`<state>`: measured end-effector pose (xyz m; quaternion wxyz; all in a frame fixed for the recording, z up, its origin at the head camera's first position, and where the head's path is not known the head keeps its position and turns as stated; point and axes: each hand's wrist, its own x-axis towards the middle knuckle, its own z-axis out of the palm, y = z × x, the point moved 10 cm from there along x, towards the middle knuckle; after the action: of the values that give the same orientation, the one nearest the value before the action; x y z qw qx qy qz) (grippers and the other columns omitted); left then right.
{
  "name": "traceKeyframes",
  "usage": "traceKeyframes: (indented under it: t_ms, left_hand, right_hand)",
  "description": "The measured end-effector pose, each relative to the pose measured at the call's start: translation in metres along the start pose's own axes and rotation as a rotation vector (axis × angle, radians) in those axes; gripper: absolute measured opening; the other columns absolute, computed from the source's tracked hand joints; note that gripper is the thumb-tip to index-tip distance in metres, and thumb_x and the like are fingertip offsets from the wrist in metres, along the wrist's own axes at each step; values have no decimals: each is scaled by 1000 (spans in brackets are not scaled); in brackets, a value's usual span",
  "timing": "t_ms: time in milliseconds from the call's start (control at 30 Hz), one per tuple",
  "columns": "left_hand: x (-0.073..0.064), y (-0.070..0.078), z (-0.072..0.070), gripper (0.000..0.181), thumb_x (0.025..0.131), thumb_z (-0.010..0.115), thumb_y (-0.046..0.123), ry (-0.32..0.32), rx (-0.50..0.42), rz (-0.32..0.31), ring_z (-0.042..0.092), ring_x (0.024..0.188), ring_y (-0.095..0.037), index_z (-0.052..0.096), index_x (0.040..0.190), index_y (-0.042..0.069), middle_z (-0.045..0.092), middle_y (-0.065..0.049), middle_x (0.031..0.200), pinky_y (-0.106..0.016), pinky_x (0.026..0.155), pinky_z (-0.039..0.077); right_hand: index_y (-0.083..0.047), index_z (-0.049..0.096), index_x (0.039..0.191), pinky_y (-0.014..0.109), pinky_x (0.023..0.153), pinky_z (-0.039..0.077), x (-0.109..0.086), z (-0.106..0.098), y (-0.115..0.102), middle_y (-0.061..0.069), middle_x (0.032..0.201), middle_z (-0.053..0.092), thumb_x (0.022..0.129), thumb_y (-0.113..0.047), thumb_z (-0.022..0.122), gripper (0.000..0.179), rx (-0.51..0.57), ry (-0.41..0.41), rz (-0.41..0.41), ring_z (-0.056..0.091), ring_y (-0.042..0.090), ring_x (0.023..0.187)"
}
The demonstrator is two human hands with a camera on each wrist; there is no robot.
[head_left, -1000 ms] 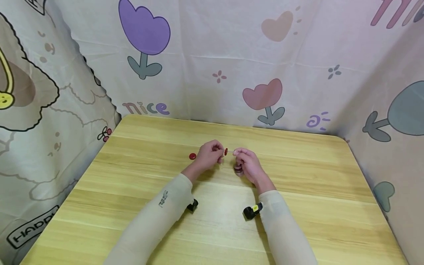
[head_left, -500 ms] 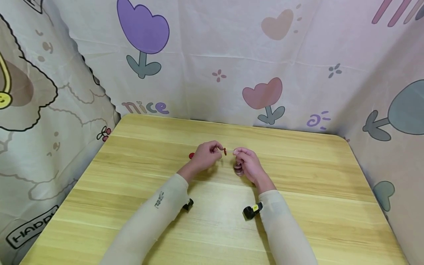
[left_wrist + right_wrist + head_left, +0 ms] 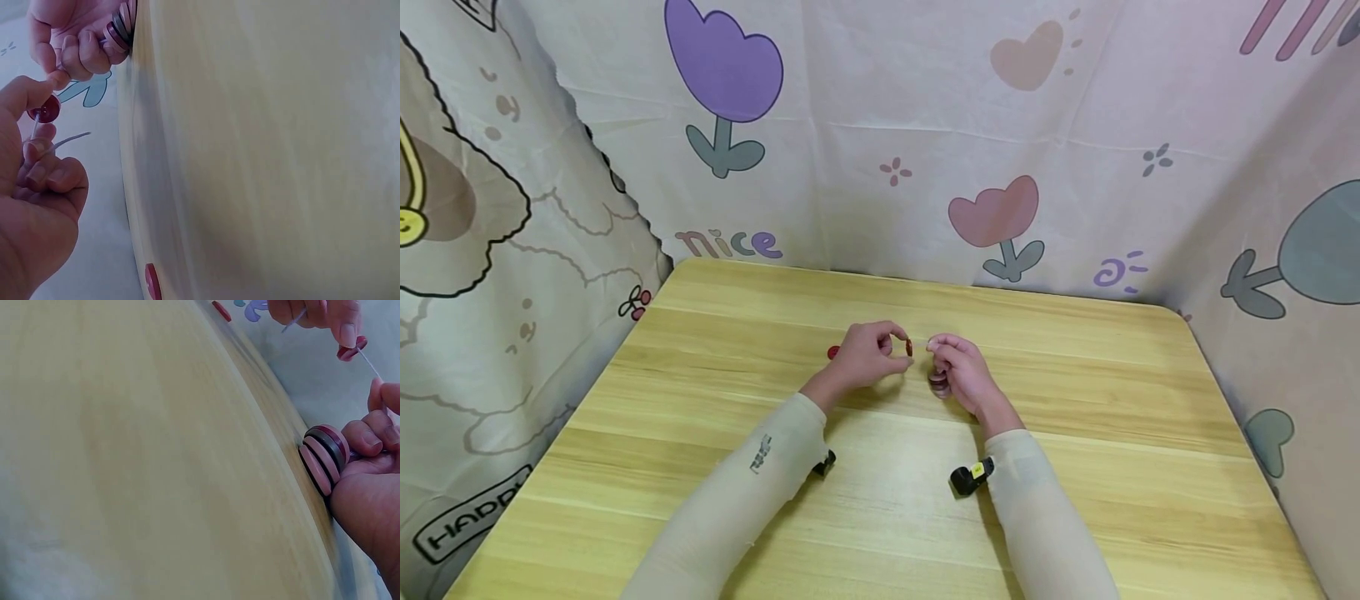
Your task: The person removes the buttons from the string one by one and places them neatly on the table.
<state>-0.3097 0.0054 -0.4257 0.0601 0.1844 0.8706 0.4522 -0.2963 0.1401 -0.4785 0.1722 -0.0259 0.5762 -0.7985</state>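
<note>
Over the middle of the worktop (image 3: pixel 1075 392), holding a red button (image 3: pixel 909 347) on edge in the left hand (image 3: pixel 862 354), with thumb and forefinger curved narrowly about its rim! Just across to the right, pinching a white thread (image 3: pixel 369 364) in the right hand (image 3: pixel 961 371), with fingertips close together and the lower fingers folded in. Stretching that thread across the small gap, from right fingertips to red button. Trailing a loose end past the lower fingers of the left hand too, plain to see from the left wrist. And look near the right palm: bunching a button stack (image 3: pixel 324 453) there in pink, dark grey and dark red, tilted, just beside the folded fingers; cannot tell if bearing on the worktop. Over to the left, lying on the worktop just beyond the left hand and partly hidden by it, a second red button (image 3: pixel 833 352). Wearing pale sleeves (image 3: pixel 722 492) on both arms, with a black camera (image 3: pixel 972 477) at the right wrist. Along the far side, hanging behind everything, a flower-printed cloth (image 3: pixel 865 83).
</note>
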Motion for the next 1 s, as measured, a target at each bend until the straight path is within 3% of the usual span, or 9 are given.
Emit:
traceKeyframes:
  t_ms: [600, 1000]
  left_hand:
    - [-2, -5, -6, 23, 74, 77, 23, 44, -16, 33, 38, 47, -10, 63, 91, 20, 45, 0, 56, -25, 46, 32]
    - [-3, -12, -20, 21, 74, 78, 22, 76, -36, 25, 38, 50, -12, 63, 89, 19, 44, -1, 57, -27, 48, 32]
  right_hand:
    - [14, 37, 109, 34, 43, 23, -1, -2, 0, 7, 66, 27, 94, -17, 53, 38, -29, 10, 0, 24, 24, 52]
    - [15, 36, 110, 35, 43, 23, -1, -1, -2, 9, 68, 24, 93, -18, 56, 42, -28, 13, -8, 22, 26, 54]
